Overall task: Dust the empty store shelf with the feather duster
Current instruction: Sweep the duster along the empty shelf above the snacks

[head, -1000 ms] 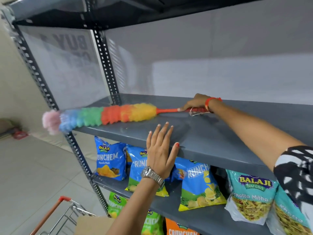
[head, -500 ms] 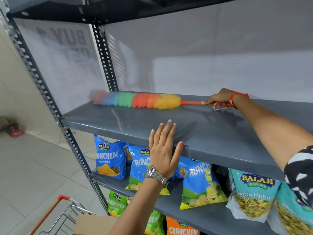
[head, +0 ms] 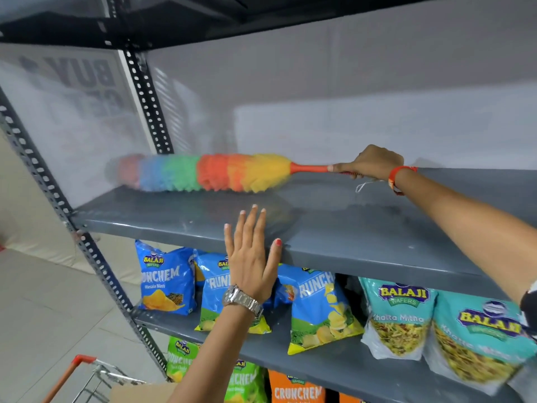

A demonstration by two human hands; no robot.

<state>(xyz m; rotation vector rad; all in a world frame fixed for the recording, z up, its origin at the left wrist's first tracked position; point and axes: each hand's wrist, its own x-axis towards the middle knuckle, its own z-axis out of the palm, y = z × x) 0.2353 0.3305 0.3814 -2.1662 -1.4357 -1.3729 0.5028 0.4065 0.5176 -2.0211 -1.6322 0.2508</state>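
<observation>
A rainbow feather duster with an orange handle lies nearly level over the back of the bare grey shelf, its blurred pink tip towards the left post. My right hand grips the handle at the right; a red band circles that wrist. My left hand, fingers spread, rests flat against the shelf's front edge, with a metal watch on the wrist.
A perforated metal post stands at the back left, another post at the front left. Snack bags fill the shelves below. A cart with an orange handle and a cardboard box sit at the bottom left.
The duster swept from the shelf's front left edge, where its tip overhung, to the back of the shelf. My right hand moved back with it. My left hand stayed on the edge.
</observation>
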